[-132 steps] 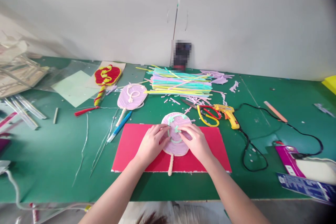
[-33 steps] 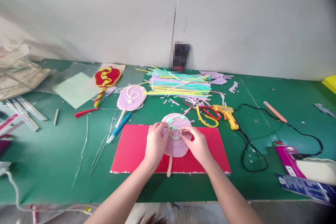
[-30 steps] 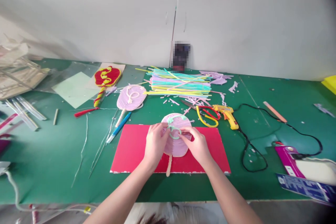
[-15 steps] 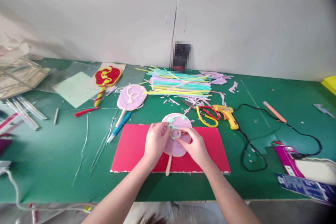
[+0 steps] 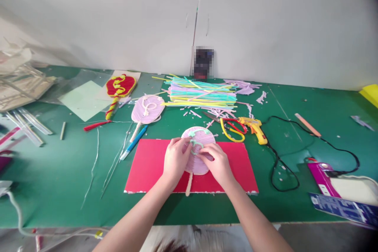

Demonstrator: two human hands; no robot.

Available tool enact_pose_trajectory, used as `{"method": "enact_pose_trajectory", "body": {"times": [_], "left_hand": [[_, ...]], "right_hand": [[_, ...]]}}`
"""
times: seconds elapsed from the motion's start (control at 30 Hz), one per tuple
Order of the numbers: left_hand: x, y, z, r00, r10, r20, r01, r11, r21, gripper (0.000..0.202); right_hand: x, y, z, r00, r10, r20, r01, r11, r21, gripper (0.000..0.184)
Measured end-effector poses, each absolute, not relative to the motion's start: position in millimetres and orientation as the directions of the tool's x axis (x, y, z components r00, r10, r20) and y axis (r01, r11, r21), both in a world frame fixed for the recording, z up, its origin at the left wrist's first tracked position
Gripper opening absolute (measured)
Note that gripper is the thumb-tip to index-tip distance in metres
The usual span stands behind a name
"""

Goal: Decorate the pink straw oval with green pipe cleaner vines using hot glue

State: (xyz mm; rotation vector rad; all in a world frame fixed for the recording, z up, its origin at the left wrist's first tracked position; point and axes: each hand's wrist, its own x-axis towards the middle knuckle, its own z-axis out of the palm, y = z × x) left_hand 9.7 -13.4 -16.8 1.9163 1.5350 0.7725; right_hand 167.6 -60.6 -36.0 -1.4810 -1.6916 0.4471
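Note:
A round lilac fan [image 5: 198, 167] with a cream twisted handle [image 5: 189, 185] lies on a red board [image 5: 150, 165]. Over its face, my left hand [image 5: 177, 157] pinches a curled mint-green pipe cleaner [image 5: 197, 148] from the left. My right hand [image 5: 217, 161] has thumb and fingertips closed on the curl's right side. More mint green trim runs along the fan's upper edge. A second lilac fan [image 5: 147, 114] with a cream curl lies to the upper left, beside a blue pen [image 5: 134, 142].
Behind the board lies a pile of coloured pipe cleaners [image 5: 203, 92]. Scissors [image 5: 232, 130] and a yellow glue gun [image 5: 255, 128] with a black cord sit right of it. A red and yellow fan [image 5: 120, 86] lies at the back left; a purple power strip [image 5: 321, 179] is at the right.
My right fingers have shifted slightly and closed more on the right side of the green curl. The left hand stays almost where it was.

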Motion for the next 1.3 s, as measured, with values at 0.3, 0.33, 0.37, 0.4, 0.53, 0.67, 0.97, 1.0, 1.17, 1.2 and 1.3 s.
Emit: {"method": "enact_pose_trajectory", "body": {"times": [0.3, 0.33, 0.37, 0.4, 0.53, 0.67, 0.97, 1.0, 1.17, 1.2, 1.3], "left_hand": [[9, -13, -18, 0.167, 0.979, 0.118, 0.553, -0.192, 0.81, 0.015], [8, -13, -18, 0.163, 0.979, 0.123, 0.539, -0.193, 0.82, 0.012], [8, -15, -17, 0.156, 0.979, 0.131, 0.541, -0.195, 0.818, 0.01], [8, -16, -17, 0.146, 0.979, 0.139, 0.561, -0.198, 0.804, 0.008], [10, -24, -17, 0.127, 0.982, 0.141, 0.698, -0.189, 0.691, 0.007], [11, -27, -13, 0.158, 0.985, 0.074, 0.748, -0.169, 0.642, 0.011], [10, -30, -1, 0.236, 0.97, -0.062, 0.813, -0.162, 0.56, 0.016], [10, -30, 0, 0.248, 0.966, -0.07, 0.815, -0.169, 0.554, 0.017], [9, -29, 5, 0.292, 0.95, -0.114, 0.835, -0.195, 0.515, 0.021], [9, -28, 6, 0.295, 0.948, -0.119, 0.835, -0.195, 0.514, 0.021], [8, -25, 4, 0.277, 0.952, -0.132, 0.82, -0.163, 0.549, 0.016]], "right_hand": [[169, -60, -31, 0.1, 0.947, 0.306, 0.592, 0.191, -0.783, 0.004], [170, -59, -29, 0.117, 0.952, 0.282, 0.567, 0.169, -0.806, 0.006], [172, -58, -28, 0.133, 0.957, 0.256, 0.543, 0.145, -0.827, 0.007], [173, -57, -27, 0.145, 0.962, 0.23, 0.523, 0.123, -0.843, 0.009], [175, -55, -27, 0.157, 0.971, 0.179, 0.482, 0.083, -0.872, 0.013], [174, -54, -27, 0.153, 0.972, 0.179, 0.474, 0.087, -0.876, 0.015], [169, -58, -27, 0.149, 0.956, 0.252, 0.586, 0.12, -0.802, 0.018], [168, -58, -28, 0.144, 0.954, 0.263, 0.6, 0.127, -0.79, 0.018], [167, -58, -31, 0.129, 0.948, 0.292, 0.635, 0.147, -0.758, 0.017], [167, -58, -31, 0.127, 0.947, 0.295, 0.639, 0.149, -0.754, 0.017], [167, -58, -33, 0.123, 0.945, 0.303, 0.641, 0.158, -0.751, 0.017]]}}
